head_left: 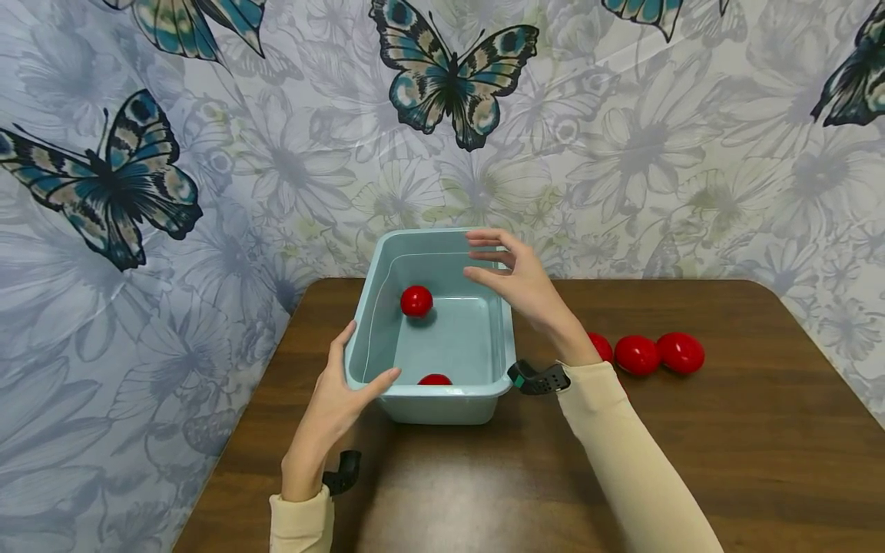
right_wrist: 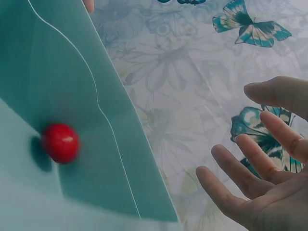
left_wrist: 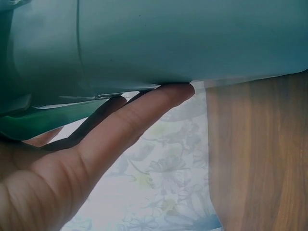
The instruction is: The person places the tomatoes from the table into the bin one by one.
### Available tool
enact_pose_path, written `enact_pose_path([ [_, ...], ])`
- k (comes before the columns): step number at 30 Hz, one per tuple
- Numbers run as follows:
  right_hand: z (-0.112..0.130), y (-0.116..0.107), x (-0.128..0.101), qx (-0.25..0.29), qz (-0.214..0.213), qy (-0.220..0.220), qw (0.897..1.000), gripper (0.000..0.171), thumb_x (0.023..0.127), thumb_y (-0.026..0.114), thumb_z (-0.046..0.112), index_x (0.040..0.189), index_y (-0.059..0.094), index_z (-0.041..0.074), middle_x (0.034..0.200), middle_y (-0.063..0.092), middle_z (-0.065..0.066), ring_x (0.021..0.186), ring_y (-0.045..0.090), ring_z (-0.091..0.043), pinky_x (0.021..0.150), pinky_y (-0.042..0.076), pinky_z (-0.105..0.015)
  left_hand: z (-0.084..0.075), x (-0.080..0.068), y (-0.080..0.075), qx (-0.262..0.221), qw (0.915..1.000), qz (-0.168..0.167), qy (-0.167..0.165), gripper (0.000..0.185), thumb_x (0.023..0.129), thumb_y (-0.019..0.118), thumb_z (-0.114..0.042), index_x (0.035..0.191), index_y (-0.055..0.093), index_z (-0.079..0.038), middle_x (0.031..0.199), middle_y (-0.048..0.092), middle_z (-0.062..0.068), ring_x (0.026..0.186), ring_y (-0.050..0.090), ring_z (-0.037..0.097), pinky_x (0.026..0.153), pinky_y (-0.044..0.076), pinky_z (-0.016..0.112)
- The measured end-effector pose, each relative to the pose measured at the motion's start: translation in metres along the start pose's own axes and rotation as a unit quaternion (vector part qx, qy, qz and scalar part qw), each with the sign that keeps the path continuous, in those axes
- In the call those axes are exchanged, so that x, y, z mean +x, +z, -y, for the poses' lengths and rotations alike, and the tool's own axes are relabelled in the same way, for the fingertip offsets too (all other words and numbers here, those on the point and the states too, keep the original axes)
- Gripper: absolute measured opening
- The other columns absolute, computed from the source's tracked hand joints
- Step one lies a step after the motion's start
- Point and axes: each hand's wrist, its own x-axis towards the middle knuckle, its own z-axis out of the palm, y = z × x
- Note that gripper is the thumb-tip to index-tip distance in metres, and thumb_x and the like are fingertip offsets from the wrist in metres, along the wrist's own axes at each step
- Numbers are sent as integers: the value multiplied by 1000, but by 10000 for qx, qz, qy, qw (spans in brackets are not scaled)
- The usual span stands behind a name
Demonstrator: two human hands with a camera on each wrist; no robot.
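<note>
Tub (head_left: 442, 403) corner in left hand (head_left: 330, 411) grip, right hand (head_left: 523, 280) open above, ball (head_left: 416, 300) inside

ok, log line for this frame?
left hand: holds tub rim | right hand: open above tub | red balls: two inside, three on table

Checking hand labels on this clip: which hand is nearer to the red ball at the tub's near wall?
Left. The left hand grips the tub rim close beside that red ball; the right hand hovers open above the far right rim.
</note>
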Motion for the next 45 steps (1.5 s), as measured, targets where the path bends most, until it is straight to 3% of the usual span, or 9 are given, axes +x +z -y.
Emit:
enact_pose_path([
  [9,-14,-42,-20,-270,-320,69,9991,50,99,71,4,146,54,3,147,53,-11,136,54,-31,109,49,-37,0,1,0,79,10000,-16,-2,108,89,82,-51,168,11,-31,165,31,11,145,39,35,114,38,62],
  [14,-30,-77,-49,-894,-578,183,9941,49,100,71,8,145,54,1,144,55,-8,133,55,-24,105,49,-24,1,0,0,58,10000,-17,-44,109,89,82,-51,168,11,-29,164,32,10,145,39,35,113,39,62],
  [22,-81,-159,-118,-2400,-1079,297,9643,55,98,75,9,146,51,-4,137,55,-2,117,49,10,94,43,-7,2,-3,0,-1,10000,-7,-77,107,90,81,-50,168,10,-31,165,31,9,145,39,36,113,39,63],
  [24,-91,-177,-132,-2689,-1264,431,9539,56,98,76,10,146,51,-4,137,53,-6,115,47,11,91,41,-3,2,-3,0,3,10000,-14,-69,107,90,81,-49,168,10,-31,164,32,10,145,39,36,113,39,63],
  [26,-98,-192,-145,-2895,-1374,646,9451,57,98,76,13,147,50,-3,138,51,-11,119,51,0,90,40,-2,2,-2,0,-13,10000,-7,-38,107,90,81,-48,168,10,-30,164,32,11,144,40,37,112,40,64],
  [30,-104,-210,-161,-3327,-1283,1107,9277,61,100,73,18,150,47,-5,145,41,-31,130,47,-45,108,49,-40,0,-2,2,-21,10000,39,-14,107,91,81,-47,168,9,-29,164,33,13,144,40,38,112,40,64],
  [33,-110,-215,-166,-3502,-1144,1284,9208,62,101,73,18,150,45,-8,143,38,-38,128,44,-62,97,45,-66,0,-2,2,-18,10000,55,-32,108,90,81,-48,168,9,-29,165,31,13,145,40,38,113,39,64],
  [41,-127,-218,-169,-3608,-1093,1390,9157,62,98,75,12,147,46,-12,137,38,-43,121,45,-68,94,41,-76,1,0,4,-44,10000,32,10,107,90,82,-47,168,11,-30,165,30,12,146,39,38,113,39,65],
  [45,-138,-220,-167,-3937,-1048,1329,9035,60,94,78,10,142,50,-14,130,44,-43,115,47,-63,90,45,-74,1,-1,3,-48,10000,-6,11,107,90,82,-46,168,11,-30,165,32,11,145,40,38,112,39,64],
])
